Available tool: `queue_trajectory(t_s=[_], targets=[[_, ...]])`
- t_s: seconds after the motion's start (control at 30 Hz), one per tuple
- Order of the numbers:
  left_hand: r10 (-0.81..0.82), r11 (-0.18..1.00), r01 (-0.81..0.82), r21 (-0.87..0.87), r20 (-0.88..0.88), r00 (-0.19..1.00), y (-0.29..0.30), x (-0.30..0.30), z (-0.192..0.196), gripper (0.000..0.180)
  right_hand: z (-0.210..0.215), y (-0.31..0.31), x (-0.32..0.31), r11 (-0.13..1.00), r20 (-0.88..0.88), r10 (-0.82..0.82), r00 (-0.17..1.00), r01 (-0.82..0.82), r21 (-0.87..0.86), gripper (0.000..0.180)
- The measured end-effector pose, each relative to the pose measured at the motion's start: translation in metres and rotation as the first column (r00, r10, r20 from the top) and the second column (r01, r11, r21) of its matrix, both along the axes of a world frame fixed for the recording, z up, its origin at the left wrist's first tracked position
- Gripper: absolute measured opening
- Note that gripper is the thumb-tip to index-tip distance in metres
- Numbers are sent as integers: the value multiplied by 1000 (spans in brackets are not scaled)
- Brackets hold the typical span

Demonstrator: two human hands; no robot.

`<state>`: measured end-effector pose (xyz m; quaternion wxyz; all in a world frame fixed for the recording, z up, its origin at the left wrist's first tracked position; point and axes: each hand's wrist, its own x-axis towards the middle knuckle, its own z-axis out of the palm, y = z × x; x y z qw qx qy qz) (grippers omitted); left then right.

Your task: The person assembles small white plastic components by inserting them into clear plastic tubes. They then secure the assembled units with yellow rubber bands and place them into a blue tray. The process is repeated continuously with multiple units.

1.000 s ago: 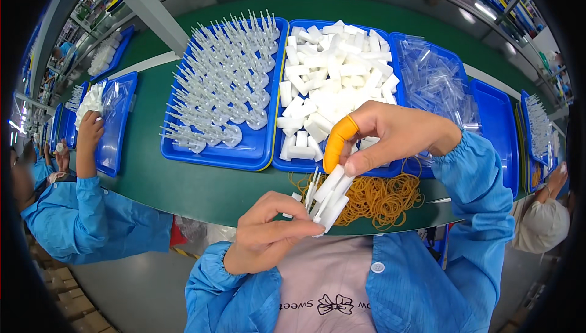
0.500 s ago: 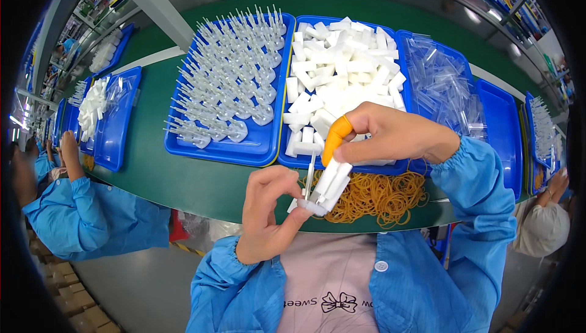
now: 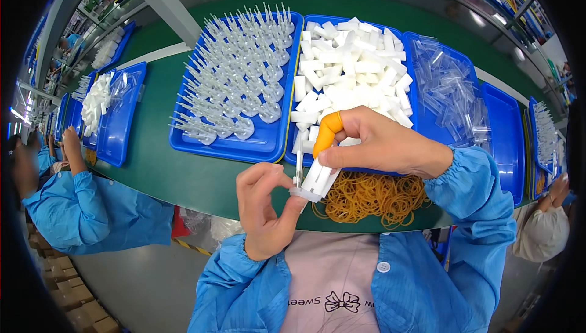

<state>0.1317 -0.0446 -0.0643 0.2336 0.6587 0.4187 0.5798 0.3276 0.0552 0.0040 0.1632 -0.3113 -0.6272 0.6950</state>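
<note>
My left hand (image 3: 264,212) is closed in a pinch on the round base of a clear plastic stemmed part (image 3: 299,171), whose thin stem points up. My right hand (image 3: 394,147) wears an orange cover on one finger. Thumb and covered finger grip a white foam block (image 3: 322,179), which stands upright on the base beside the stem. It looks like two pieces side by side, though the fingers partly hide the top. Just beyond my hands is a blue tray (image 3: 288,157) of loose white foam blocks (image 3: 348,64).
Upright stemmed parts (image 3: 238,76) fill the blue tray at left. Clear plastic sleeves (image 3: 442,76) lie in a tray at right, beside another blue tray (image 3: 503,125). Orange rubber bands (image 3: 378,202) are heaped near the table's front edge. Co-workers in blue (image 3: 91,208) and pale clothing (image 3: 543,232) sit either side.
The foam has come down against the base, close beside the stem, and stands straighter. Both hands have shifted slightly, still holding their parts.
</note>
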Motion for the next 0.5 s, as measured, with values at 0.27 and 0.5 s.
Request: queue_trajectory(t_s=[0.27, 0.5], targets=[[114, 926, 77, -368, 469, 876, -3, -20, -2, 22, -4, 3, -20, 308, 31, -306, 951, 68, 949, 23], [186, 952, 18, -306, 623, 760, 3, -57, -4, 30, -48, -49, -52, 245, 323, 59, 945, -327, 913, 17]])
